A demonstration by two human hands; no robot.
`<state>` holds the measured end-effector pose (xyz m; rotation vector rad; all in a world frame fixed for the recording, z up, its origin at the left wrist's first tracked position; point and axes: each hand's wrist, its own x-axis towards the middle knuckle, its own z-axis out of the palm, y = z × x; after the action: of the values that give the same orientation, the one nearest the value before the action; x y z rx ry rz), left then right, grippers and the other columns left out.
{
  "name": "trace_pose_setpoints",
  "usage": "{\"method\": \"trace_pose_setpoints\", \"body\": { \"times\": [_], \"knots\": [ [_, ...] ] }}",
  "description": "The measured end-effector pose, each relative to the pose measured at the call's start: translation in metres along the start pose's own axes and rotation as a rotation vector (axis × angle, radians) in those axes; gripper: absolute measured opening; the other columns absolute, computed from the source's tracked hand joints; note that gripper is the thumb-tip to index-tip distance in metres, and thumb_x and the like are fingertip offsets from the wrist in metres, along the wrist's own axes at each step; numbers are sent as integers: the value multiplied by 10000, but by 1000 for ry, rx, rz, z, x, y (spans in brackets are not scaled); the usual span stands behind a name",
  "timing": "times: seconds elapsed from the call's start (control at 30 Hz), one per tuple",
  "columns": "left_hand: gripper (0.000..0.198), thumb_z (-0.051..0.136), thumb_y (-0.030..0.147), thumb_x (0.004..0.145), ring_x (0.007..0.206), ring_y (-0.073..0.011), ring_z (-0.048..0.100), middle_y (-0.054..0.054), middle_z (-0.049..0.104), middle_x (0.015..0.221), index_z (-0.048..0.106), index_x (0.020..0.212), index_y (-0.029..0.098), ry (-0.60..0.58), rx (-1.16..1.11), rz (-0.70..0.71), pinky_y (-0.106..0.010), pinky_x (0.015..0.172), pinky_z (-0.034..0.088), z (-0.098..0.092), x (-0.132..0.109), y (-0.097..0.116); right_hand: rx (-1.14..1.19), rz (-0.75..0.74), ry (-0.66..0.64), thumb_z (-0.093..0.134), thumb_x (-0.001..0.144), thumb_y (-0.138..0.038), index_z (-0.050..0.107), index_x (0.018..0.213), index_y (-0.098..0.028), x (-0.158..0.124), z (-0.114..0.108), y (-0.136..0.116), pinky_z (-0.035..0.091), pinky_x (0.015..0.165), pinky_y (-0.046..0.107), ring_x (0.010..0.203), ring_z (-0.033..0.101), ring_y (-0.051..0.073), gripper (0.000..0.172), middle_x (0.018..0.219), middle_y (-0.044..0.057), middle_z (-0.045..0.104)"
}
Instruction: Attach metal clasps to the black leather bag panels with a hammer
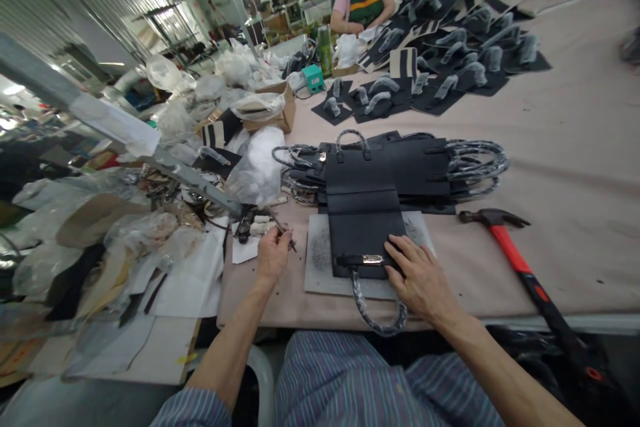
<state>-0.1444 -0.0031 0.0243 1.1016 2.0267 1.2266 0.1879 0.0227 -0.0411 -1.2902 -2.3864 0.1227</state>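
Note:
My left hand [274,255] is closed in a pinch around a thin, dark metal tool [277,218]; its exact kind is unclear. My right hand [417,272] lies with fingers spread on the right edge of a black handbag piece [364,233]. This piece is laid flat, with a gold metal fitting [373,259] on a strap near its lower edge. A plastic-wrapped handle [373,323] loops over the table edge. Under the piece is a grey board [318,260]. Its far end rests against a pile of black bag pieces [425,163] with wrapped handles.
A hammer [510,247] with a red and black handle lies at right. Plastic bags [260,163], small white rolls [260,223] and a slanting metal post [200,180] stand at left. Further back are more bag panels [385,97], a teal box [313,79] and a co-worker [365,3].

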Motion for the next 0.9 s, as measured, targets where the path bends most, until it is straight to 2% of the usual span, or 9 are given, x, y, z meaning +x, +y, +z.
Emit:
{"method": "trace_pose_setpoints", "body": {
  "times": [0.07,0.17,0.33,0.43,0.5,0.63,0.73,0.8,0.9],
  "knots": [
    [255,619,389,875,719,-200,675,-40,660,709,620,748,168,-32,385,35,-290,680,517,-16,-3,-7,-5,5,6,434,994,-303,583,1381,-151,0,1,0,381,1139,579,1381,463,334,442,1507,115,506],
    [261,572,346,914,798,-244,694,-85,698,745,646,738,168,-104,829,56,-322,741,500,-19,-11,-11,-15,18,10,418,1001,-295,584,1378,-153,-1,3,0,369,1147,573,1382,462,329,436,1509,114,506],
    [344,511,372,952,921,-320,724,-195,747,907,727,933,105,-174,1132,62,-371,800,520,1,-16,-8,-11,35,-14,421,1006,-286,566,1398,-167,-1,4,-2,359,1156,560,1413,430,318,434,1530,100,488],
    [347,506,336,960,941,-352,717,-231,737,928,722,999,67,-174,1180,108,-415,821,528,4,-15,-10,13,48,-30,426,1004,-271,563,1398,-164,-1,2,-3,354,1153,579,1427,409,324,430,1532,110,483],
    [342,486,321,975,930,-353,708,-237,725,954,712,1011,67,-139,1167,191,-433,815,532,2,-18,-12,39,55,-38,424,1010,-264,567,1388,-158,0,-2,-3,353,1150,589,1423,411,324,418,1522,120,492],
    [261,485,292,993,866,-276,685,-172,704,1005,688,970,129,-77,1075,387,-367,757,530,8,-32,-1,104,15,-67,465,993,-202,626,1281,-148,6,-17,-2,406,1117,534,1325,489,305,334,1416,125,570],
    [167,520,262,1003,873,-215,675,-79,699,1009,671,984,193,-238,867,585,-311,750,526,33,-49,19,98,-43,-129,538,965,-163,688,1109,-166,14,-31,-4,486,984,437,1126,564,271,208,1216,102,640],
    [100,567,222,985,902,-202,662,-57,684,1024,654,1032,206,-370,766,728,-298,762,531,54,-57,31,35,-58,-181,580,954,-159,699,1043,-180,20,-38,-6,495,877,401,1015,572,256,150,1120,84,646],
    [29,612,169,945,909,-228,633,-68,647,991,629,964,184,-483,854,825,-322,745,542,78,-61,40,-85,-104,-276,603,949,-154,696,968,-173,29,-45,-9,474,778,364,920,573,242,96,1027,83,641]
  ]
}}
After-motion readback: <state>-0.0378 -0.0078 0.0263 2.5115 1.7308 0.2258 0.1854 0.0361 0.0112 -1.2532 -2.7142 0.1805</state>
